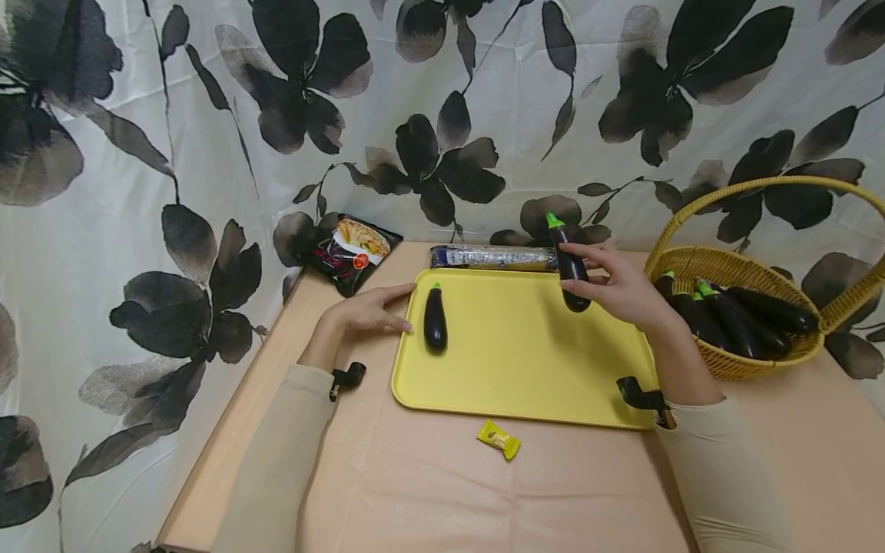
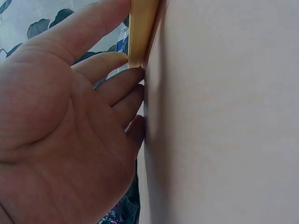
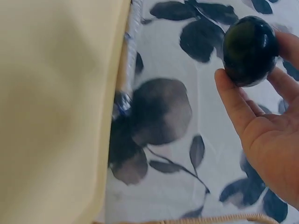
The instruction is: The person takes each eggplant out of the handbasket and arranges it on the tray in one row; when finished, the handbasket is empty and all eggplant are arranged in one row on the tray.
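Note:
Between its thumb and fingers my right hand (image 1: 618, 288) pinches a dark purple eggplant (image 1: 571, 269), green stem end up, above the right part of a yellow tray (image 1: 512, 369). The rounded bottom of that eggplant (image 3: 250, 51) faces the camera in the right wrist view. A second eggplant (image 1: 435, 319) lies lengthwise near the tray's left edge. My left hand (image 1: 362, 313) rests at that edge, thumb and fingertips against the rim. In the left wrist view its fingers (image 2: 119, 88) are extended, with the tray's rim (image 2: 140, 35) at the tips.
A wicker basket (image 1: 750, 372) with a tall handle holds several eggplants (image 1: 743, 319) at the right. Behind the tray lies a long silver-blue packet (image 1: 491, 257). A black food packet (image 1: 356, 250) is at the back left. A small yellow wrapped piece (image 1: 498, 439) lies in front.

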A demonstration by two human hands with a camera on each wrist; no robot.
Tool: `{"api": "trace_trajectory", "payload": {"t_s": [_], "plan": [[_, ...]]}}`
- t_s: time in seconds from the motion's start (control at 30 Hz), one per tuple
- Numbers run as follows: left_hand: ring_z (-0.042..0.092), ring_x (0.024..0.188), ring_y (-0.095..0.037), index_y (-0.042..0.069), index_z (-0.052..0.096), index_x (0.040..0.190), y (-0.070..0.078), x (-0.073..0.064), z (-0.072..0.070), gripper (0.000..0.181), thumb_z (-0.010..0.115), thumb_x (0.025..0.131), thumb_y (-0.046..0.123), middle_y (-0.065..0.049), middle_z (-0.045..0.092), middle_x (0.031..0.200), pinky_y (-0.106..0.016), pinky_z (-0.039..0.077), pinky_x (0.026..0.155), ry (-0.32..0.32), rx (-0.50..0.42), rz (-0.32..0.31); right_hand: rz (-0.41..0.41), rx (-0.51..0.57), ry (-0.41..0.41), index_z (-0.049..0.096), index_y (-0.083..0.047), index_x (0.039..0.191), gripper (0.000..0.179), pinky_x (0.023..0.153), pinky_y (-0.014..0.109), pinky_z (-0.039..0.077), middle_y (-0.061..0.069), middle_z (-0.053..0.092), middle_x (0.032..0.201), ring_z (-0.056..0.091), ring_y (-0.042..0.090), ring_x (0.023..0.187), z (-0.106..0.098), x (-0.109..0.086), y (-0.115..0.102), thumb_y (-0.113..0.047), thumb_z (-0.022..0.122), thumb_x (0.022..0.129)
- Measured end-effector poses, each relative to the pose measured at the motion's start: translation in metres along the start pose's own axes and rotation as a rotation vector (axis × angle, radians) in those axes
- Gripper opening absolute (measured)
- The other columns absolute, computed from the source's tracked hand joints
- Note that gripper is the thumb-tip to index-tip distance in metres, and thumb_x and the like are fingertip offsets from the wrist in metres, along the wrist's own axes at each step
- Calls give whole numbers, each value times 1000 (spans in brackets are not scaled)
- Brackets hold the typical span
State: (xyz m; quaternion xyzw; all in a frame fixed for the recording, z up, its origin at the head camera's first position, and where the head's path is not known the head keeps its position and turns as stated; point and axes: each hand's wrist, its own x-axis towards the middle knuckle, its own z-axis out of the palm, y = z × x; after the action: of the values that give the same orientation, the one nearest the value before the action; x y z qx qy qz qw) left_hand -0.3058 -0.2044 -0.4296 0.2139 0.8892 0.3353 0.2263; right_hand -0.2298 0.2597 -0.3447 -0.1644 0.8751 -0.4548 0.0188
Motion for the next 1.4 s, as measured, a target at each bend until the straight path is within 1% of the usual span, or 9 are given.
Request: {"api": "trace_trajectory", "payload": {"t_s": [0.13,0.3,0.33,0.4,0.6,0.83,1.0,1.17,1.4], "plan": [[15,162,-24,24,32,165,0,0,-1,100,86,84,47,0,28,172,-49,13,133,2,-3,3,-15,37,-23,47,-25,159,62,85,20,57,19,42,147,46,43,140,16,6,-1,-26,70,101],[15,162,-24,24,32,165,0,1,-1,101,86,84,48,0,27,173,-50,12,133,2,-3,3,-6,70,-48,46,-23,159,63,96,42,59,16,36,157,43,42,144,37,15,0,-25,71,101],[15,162,-24,25,32,165,0,1,-1,101,86,84,48,0,27,173,-50,12,133,1,-4,2,2,72,-54,46,-24,159,63,98,48,58,16,36,157,44,42,144,41,16,0,-25,71,101],[15,162,-24,24,32,165,0,2,0,100,86,84,48,1,27,173,-49,13,133,0,-6,2,6,83,-65,46,-23,159,64,99,51,58,18,38,153,44,42,144,48,18,0,-25,72,100],[15,162,-24,24,32,165,2,1,-1,100,86,84,46,0,27,173,-50,13,133,-1,-7,1,-2,114,-112,44,-22,160,68,100,49,57,19,39,148,44,43,144,67,24,2,-20,73,99],[14,162,-25,23,32,166,2,1,-1,99,85,85,44,-1,27,173,-49,12,133,-5,-16,1,33,100,-173,43,-21,160,70,96,44,51,20,40,139,43,41,144,82,26,2,-24,75,98],[15,162,-24,24,32,165,1,0,-1,99,85,85,45,0,27,173,-49,12,133,0,-8,-1,63,66,-210,44,-21,160,71,97,44,49,20,41,145,47,42,140,87,26,-1,-28,76,97],[16,162,-24,24,32,165,1,-1,-1,99,86,85,45,0,27,172,-49,13,133,0,-7,1,62,40,-251,44,-21,160,72,92,42,47,21,46,141,57,39,129,88,27,-2,-30,77,96],[15,162,-26,21,32,165,3,-2,-1,99,86,85,42,-2,27,173,-49,13,133,-2,-11,6,51,20,-277,44,-22,160,74,89,40,46,20,49,138,57,38,126,91,29,-3,-33,78,95]]}}
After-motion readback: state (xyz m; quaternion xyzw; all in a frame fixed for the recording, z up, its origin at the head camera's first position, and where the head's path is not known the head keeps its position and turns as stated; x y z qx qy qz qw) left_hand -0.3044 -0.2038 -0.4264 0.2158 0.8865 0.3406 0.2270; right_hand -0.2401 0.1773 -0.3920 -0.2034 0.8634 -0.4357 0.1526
